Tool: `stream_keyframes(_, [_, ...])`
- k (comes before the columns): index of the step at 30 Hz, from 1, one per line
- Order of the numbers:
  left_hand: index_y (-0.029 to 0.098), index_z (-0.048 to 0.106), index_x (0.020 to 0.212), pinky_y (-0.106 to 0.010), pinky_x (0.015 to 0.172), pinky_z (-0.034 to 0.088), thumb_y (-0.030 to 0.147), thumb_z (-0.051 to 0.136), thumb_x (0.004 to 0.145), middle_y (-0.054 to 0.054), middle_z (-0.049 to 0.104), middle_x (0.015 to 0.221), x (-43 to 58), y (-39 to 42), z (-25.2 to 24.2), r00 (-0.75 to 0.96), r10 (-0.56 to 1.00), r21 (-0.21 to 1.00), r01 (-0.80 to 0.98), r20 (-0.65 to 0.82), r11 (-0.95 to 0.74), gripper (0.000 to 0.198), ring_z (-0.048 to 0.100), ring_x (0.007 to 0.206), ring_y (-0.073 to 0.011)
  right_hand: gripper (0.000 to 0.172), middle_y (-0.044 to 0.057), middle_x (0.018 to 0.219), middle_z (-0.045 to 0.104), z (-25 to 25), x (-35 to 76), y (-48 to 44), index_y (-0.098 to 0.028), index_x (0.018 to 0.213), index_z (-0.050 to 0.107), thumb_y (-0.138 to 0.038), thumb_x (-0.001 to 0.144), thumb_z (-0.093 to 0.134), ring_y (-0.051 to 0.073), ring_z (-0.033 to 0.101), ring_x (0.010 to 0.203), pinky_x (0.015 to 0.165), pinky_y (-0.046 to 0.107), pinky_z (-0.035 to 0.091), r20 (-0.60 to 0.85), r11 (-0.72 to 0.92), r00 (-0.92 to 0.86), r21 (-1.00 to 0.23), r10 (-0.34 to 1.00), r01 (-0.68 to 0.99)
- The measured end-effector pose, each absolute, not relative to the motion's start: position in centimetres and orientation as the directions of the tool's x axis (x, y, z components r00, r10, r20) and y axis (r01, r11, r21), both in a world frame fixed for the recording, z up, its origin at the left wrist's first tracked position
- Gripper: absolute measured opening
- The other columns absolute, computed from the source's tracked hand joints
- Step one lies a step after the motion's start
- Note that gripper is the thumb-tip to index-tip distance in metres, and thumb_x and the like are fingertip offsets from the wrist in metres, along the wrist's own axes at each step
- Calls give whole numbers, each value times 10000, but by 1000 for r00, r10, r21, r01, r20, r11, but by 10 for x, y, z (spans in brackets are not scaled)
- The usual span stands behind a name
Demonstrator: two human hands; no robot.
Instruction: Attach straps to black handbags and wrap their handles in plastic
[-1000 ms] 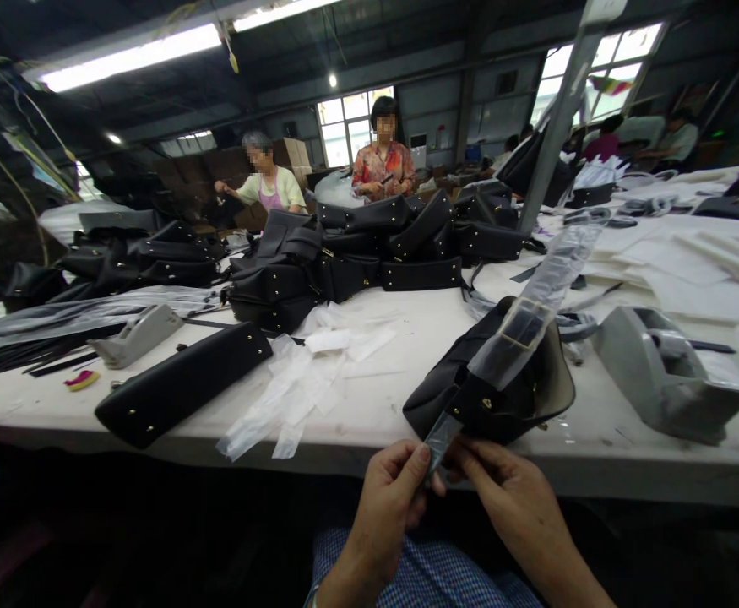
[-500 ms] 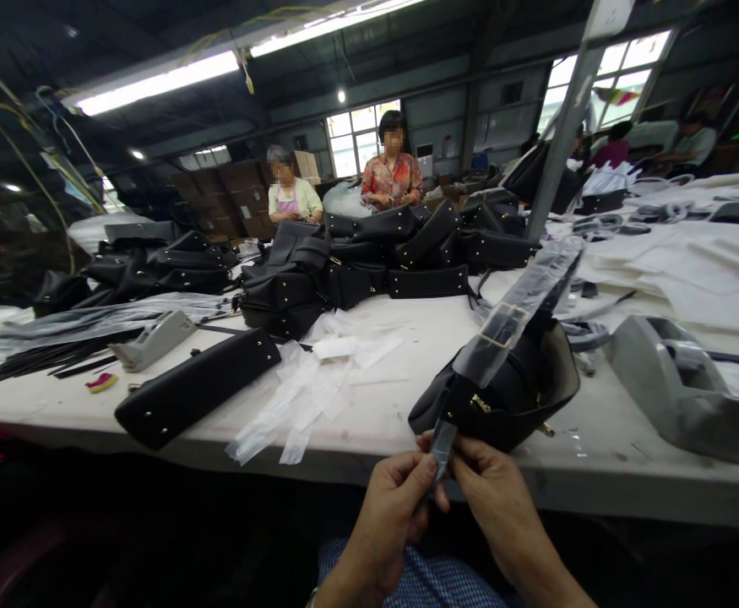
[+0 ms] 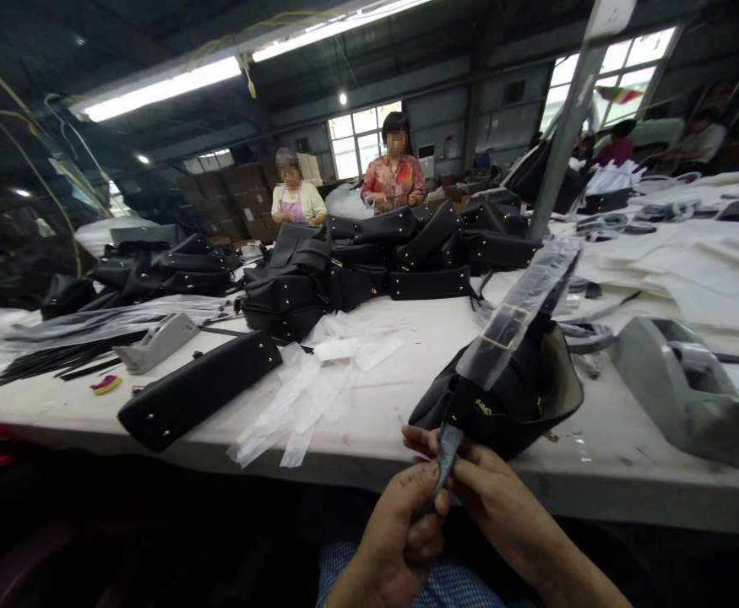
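A black handbag (image 3: 499,422) lies near the table's front edge, its opening toward the right. Across it runs a strap with a rectangular buckle, covered in clear plastic wrap (image 3: 521,308). The plastic-wrapped strap end (image 3: 448,447) hangs from the bag over the edge, between my hands. My left hand (image 3: 410,515) is closed on this strap end, thumb on top. My right hand (image 3: 480,477) is closed around it just above, close under the bag; some of its fingers are behind the strap.
Left of the bag are crumpled white plastic strips (image 3: 306,388) and another black bag (image 3: 198,393). A grey tape dispenser (image 3: 686,393) stands on the right, a smaller one (image 3: 160,342) on the left. Piled black bags (image 3: 356,245) fill the middle, with two people behind.
Both hands have shifted slightly along the strap end, and it looks more twisted between my fingers. My right fingers reach further left beneath the bag. The bag stays in place.
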State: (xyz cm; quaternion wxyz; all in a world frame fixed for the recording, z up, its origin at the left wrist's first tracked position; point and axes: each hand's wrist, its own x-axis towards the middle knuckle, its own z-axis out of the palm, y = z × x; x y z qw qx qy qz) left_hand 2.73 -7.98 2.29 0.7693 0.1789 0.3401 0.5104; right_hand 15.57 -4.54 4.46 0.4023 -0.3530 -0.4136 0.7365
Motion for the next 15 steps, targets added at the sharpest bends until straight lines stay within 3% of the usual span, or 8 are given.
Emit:
stream_keyframes(4, [128,580,754,-159,322,76,510,784,763,76,476,519,28,-81,22,185,935,752,-556,-303,354,433,176,321,19,364,101,1189,734,45,162,-45,-204,1122,749,-434,867,632,278,680,1069,1092,474,419,-148,-232,-404,-958,903,-167])
stream_keyframes(8, [128,589,691,-167,341,94,550,666,863,105,313,418,28,-83,25,72,974,902,-367,-216,227,463,169,337,-10,395,120,1129,753,34,176,-51,-195,1039,781,-483,773,730,333,644,1153,1084,489,440,-97,-113,-296,-993,950,-38])
stream_keyframes(15, [130,591,692,-170,369,104,531,630,897,93,322,453,31,-84,27,-16,983,950,-263,-181,170,452,184,382,-22,418,146,1138,741,26,185,-65,-170,1070,739,-507,823,721,314,691,1066,952,429,554,-106,-158,-256,-968,961,-192])
